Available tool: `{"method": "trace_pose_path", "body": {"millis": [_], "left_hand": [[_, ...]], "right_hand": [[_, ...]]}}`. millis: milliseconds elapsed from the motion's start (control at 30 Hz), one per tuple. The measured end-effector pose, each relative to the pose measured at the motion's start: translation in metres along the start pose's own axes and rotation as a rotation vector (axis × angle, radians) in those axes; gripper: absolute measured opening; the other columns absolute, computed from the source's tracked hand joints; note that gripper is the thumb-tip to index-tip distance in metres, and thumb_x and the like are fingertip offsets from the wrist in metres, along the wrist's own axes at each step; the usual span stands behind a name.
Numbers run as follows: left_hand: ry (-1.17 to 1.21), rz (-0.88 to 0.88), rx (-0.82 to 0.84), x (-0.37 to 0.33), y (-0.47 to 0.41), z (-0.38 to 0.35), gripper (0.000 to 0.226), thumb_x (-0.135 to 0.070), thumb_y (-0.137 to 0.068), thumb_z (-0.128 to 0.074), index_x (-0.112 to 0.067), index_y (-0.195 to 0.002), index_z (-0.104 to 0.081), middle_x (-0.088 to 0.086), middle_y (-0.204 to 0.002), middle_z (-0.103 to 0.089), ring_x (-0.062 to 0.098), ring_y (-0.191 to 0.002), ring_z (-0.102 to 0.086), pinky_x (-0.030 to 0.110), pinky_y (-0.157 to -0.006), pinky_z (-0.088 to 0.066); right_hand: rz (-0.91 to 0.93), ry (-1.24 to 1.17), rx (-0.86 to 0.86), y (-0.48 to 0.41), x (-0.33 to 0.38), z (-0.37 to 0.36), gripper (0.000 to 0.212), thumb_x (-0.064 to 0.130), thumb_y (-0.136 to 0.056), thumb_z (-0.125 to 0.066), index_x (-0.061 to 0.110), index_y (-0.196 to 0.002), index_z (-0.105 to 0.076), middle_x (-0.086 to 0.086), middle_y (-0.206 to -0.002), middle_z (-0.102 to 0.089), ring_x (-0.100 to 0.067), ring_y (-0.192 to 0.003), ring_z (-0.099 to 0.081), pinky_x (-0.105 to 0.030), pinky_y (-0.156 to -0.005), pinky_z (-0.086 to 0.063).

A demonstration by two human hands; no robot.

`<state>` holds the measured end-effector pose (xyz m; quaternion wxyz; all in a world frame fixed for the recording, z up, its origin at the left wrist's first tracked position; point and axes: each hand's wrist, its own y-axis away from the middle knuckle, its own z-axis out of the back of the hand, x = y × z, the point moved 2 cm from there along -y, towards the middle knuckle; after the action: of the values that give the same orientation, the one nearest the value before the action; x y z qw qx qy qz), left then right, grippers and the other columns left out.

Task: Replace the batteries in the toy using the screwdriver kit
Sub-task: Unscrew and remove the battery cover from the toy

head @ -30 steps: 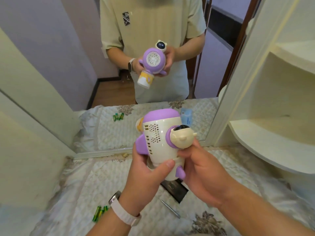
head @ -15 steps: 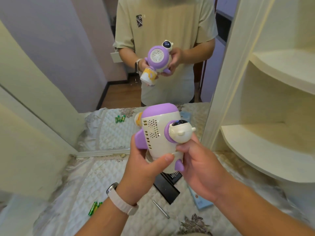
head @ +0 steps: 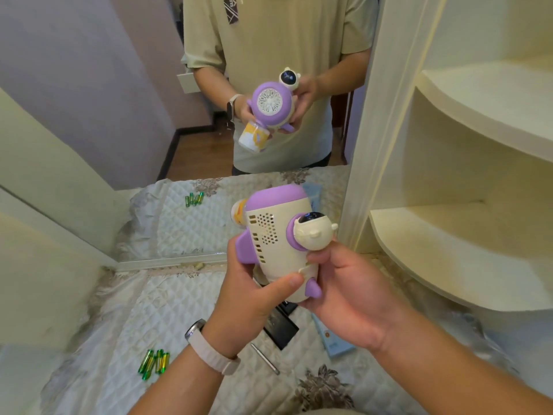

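I hold a cream and purple toy (head: pixel 276 235) with a small astronaut figure on its side, up in front of a mirror. My left hand (head: pixel 248 298) grips the toy's body from the left, thumb across its lower end. My right hand (head: pixel 344 292) grips the lower right end under the astronaut figure. Several green batteries (head: pixel 154 363) lie on the quilted cloth at the lower left. A black screwdriver kit case (head: pixel 279 324) lies under the toy, with a thin metal screwdriver (head: pixel 264 358) beside it.
The mirror (head: pixel 149 115) ahead reflects me, the toy and the batteries. A cream corner shelf unit (head: pixel 466 205) stands at the right. A light blue box (head: pixel 336 339) lies on the quilted cloth (head: pixel 119 324) under my right wrist.
The view has shifted a little, so the toy and hands sit lower and more central. My grip on the toy is much the same; my left thumb has slid toward its lower end.
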<state>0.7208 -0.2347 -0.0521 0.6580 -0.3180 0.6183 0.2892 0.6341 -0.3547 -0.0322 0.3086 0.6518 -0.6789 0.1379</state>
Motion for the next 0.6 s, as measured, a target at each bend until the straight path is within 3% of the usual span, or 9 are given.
{"method": "trace_pose_path", "body": {"millis": [67,167,233,333,400,500,533,600], "left_hand": [[-0.013,0.013,-0.003,0.006,-0.001,-0.002,0.078,-0.032,-0.061,-0.082,-0.012,-0.124,-0.042,0.005,-0.12,-0.062,0.002,-0.106,-0.064,0.017,-0.083,-0.051],[-0.009,0.043,0.003,0.018,-0.005,-0.004,0.075,-0.031,-0.06,-0.081,-0.013,-0.122,-0.042,0.005,-0.119,-0.062,0.0,-0.104,-0.064,0.016,-0.082,-0.051],[-0.003,0.064,0.014,0.027,-0.006,-0.004,0.079,-0.03,-0.06,-0.081,-0.007,-0.125,-0.042,0.008,-0.121,-0.063,0.003,-0.105,-0.065,0.017,-0.083,-0.051],[0.014,0.104,0.061,0.04,-0.01,-0.004,0.085,-0.027,-0.062,-0.081,0.001,-0.13,-0.04,0.011,-0.121,-0.064,0.007,-0.108,-0.066,0.018,-0.084,-0.052],[0.024,0.149,0.099,0.051,-0.012,-0.004,0.086,-0.025,-0.065,-0.082,0.004,-0.133,-0.039,0.018,-0.124,-0.063,0.019,-0.113,-0.065,0.024,-0.087,-0.054],[0.035,0.233,0.122,0.067,-0.015,-0.002,0.083,-0.022,-0.071,-0.083,0.007,-0.135,-0.038,0.027,-0.124,-0.061,0.036,-0.116,-0.062,0.043,-0.093,-0.056],[0.035,0.254,0.124,0.072,-0.016,-0.002,0.082,-0.021,-0.073,-0.084,0.008,-0.135,-0.039,0.03,-0.124,-0.06,0.041,-0.117,-0.061,0.05,-0.095,-0.055],[0.048,0.283,0.095,0.08,-0.019,-0.001,0.083,-0.023,-0.074,-0.085,0.006,-0.136,-0.04,0.03,-0.126,-0.059,0.045,-0.119,-0.059,0.059,-0.098,-0.051]], "right_hand": [[-0.023,-0.029,-0.011,-0.006,-0.003,0.006,0.068,0.01,-0.073,-0.054,0.016,-0.14,-0.045,-0.019,-0.136,-0.056,-0.043,-0.115,-0.048,-0.04,-0.089,-0.042],[-0.065,-0.069,-0.07,-0.015,-0.01,0.015,0.07,0.012,-0.07,-0.054,0.017,-0.139,-0.046,-0.018,-0.134,-0.057,-0.041,-0.106,-0.039,-0.04,-0.084,-0.043],[-0.083,-0.083,-0.106,-0.02,-0.015,0.021,0.063,0.011,-0.075,-0.048,0.018,-0.138,-0.047,-0.018,-0.133,-0.059,-0.04,-0.104,-0.047,-0.039,-0.079,-0.047],[-0.131,-0.1,-0.148,-0.022,-0.018,0.028,0.057,0.009,-0.081,-0.04,0.018,-0.137,-0.049,-0.019,-0.132,-0.059,-0.026,-0.072,-0.065,-0.034,-0.067,-0.051],[-0.175,-0.113,-0.186,-0.024,-0.02,0.035,0.057,0.009,-0.081,-0.036,0.018,-0.136,-0.049,-0.017,-0.129,-0.061,-0.016,-0.049,-0.058,-0.032,-0.062,-0.051],[-0.227,-0.13,-0.232,-0.027,-0.025,0.044,0.061,0.01,-0.078,-0.038,0.018,-0.137,-0.049,-0.01,-0.102,-0.073,-0.018,-0.046,-0.045,-0.032,-0.066,-0.05],[-0.237,-0.139,-0.238,-0.028,-0.025,0.045,0.06,0.012,-0.077,-0.039,0.017,-0.136,-0.05,-0.013,-0.103,-0.072,-0.017,-0.045,-0.04,-0.033,-0.067,-0.051],[-0.255,-0.135,-0.205,-0.027,-0.022,0.045,0.052,0.018,-0.082,-0.042,0.016,-0.133,-0.054,-0.018,-0.121,-0.065,-0.019,-0.055,-0.05,-0.035,-0.073,-0.051]]}}
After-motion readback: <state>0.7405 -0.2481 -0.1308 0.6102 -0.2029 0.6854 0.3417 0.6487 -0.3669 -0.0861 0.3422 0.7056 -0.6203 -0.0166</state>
